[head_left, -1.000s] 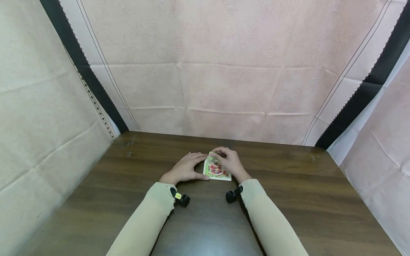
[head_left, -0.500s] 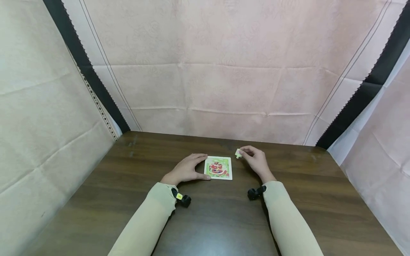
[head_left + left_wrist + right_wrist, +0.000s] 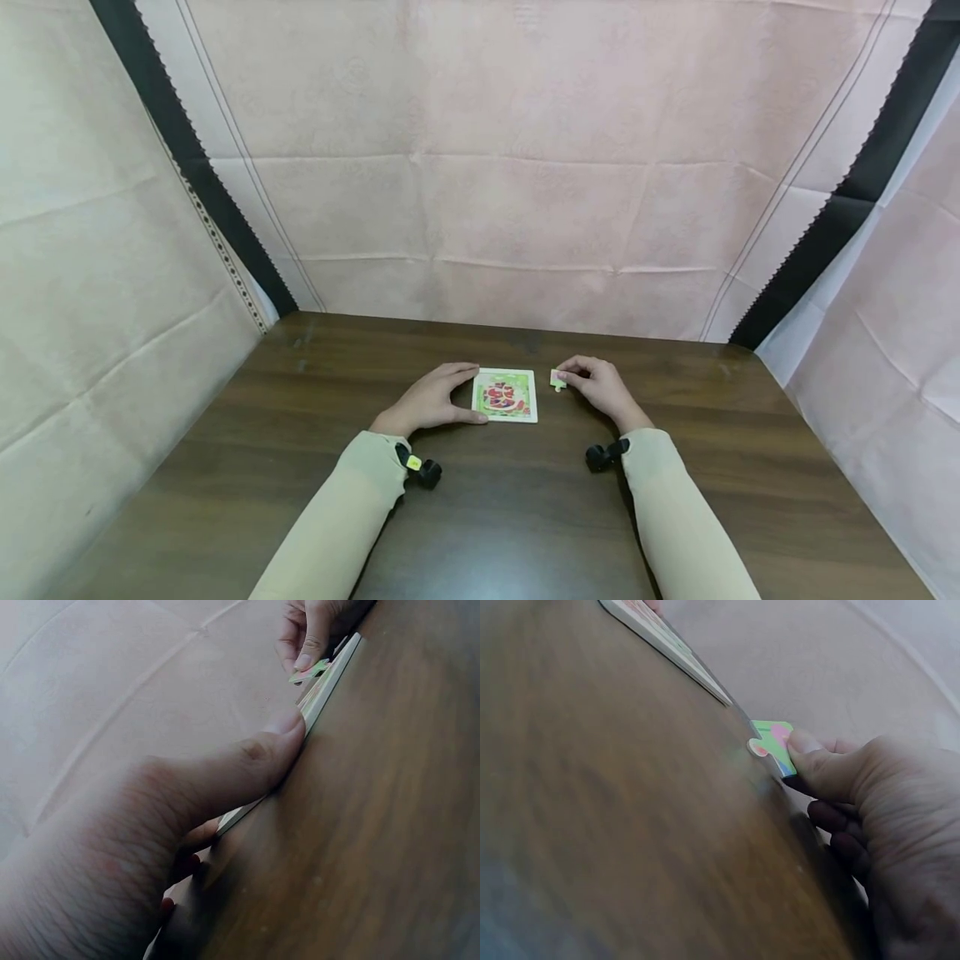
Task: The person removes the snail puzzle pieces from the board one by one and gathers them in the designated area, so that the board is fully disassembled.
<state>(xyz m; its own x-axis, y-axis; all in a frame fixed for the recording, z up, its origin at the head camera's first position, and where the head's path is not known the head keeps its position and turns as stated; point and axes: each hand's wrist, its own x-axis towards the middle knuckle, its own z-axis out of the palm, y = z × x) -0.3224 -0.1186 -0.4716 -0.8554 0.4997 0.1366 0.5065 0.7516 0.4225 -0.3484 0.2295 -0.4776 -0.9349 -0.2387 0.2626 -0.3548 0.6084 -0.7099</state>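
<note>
A small square jigsaw puzzle (image 3: 505, 396) in a white frame, with a green and red picture, lies flat on the brown table. My left hand (image 3: 431, 398) holds it at the left side, thumb at the near corner and fingers at the far one. In the left wrist view, the thumb (image 3: 285, 724) rests against the near edge of the frame. Just right of the puzzle, my right hand (image 3: 597, 386) pinches a small green and pink jigsaw piece (image 3: 774, 742) between thumb and fingers. One rounded tab of that piece shows in the right wrist view.
The wood-grain table (image 3: 480, 517) reaches toward me and to both sides. Pale cloth walls (image 3: 480, 208) with dark bands at the corners enclose its back and sides. Each wrist wears a small black camera (image 3: 600, 457).
My right hand has moved from the puzzle's upper part out to its right, carrying the pinched jigsaw piece, and has since dropped slightly nearer the table. My left hand stays at the puzzle's left side.
</note>
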